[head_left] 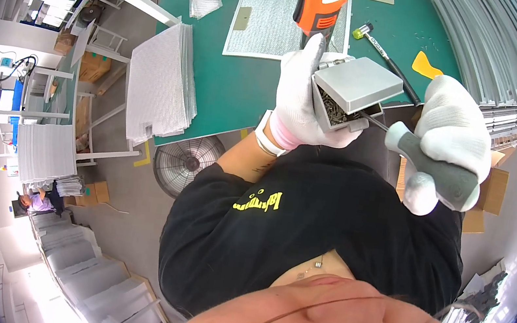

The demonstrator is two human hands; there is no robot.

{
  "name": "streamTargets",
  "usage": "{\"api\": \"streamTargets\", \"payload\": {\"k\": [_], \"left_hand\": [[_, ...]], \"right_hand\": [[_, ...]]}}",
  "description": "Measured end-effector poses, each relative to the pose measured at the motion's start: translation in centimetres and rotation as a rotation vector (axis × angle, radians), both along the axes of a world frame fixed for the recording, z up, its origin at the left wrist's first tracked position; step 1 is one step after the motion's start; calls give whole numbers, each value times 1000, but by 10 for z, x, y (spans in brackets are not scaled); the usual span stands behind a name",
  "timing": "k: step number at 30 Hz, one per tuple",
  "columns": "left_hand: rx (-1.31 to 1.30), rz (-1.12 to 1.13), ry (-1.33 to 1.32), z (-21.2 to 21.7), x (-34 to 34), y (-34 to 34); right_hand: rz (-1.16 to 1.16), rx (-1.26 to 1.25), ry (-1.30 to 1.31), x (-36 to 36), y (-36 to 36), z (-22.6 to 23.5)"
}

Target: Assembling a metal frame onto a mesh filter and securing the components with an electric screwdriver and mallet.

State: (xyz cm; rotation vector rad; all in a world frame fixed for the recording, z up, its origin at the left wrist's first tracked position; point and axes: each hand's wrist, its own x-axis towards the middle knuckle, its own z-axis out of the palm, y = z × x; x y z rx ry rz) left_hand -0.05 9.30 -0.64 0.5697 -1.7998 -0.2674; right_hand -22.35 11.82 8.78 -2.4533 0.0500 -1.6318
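My left hand [297,94], in a white glove with a pink cuff, is closed round a small grey box [358,84]. The box's lid is partly raised, and small dark metal pieces [334,110], too small to name exactly, show inside. My right hand [455,126], also gloved in white, grips the grey handle of a screwdriver [433,165]. Its thin shaft points left and reaches the box's edge beneath the lid; the tip is hidden. Just above my left hand is an orange and black power tool [323,5], its lower end partly behind the thumb.
A green-topped table [214,99] bears a framed mesh panel [258,26], a hammer [388,61] and a yellow scraper [427,65]. Mesh sheets [162,82] are stacked at its left edge, metal strips [492,49] at the far right. A floor fan [189,162] stands below.
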Motion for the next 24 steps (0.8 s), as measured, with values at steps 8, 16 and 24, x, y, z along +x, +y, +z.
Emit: {"api": "streamTargets", "payload": {"k": [8,16,24], "left_hand": [[-123,5,-55,4,-1,-3],[-170,8,-63,5,-4,-2],[94,0,8,-4,2,1]], "right_hand": [[-26,-138,170,-6,7,3],[-97,-265,-247,27,17,-10],[-439,-567,-549,16,38,-10]]}}
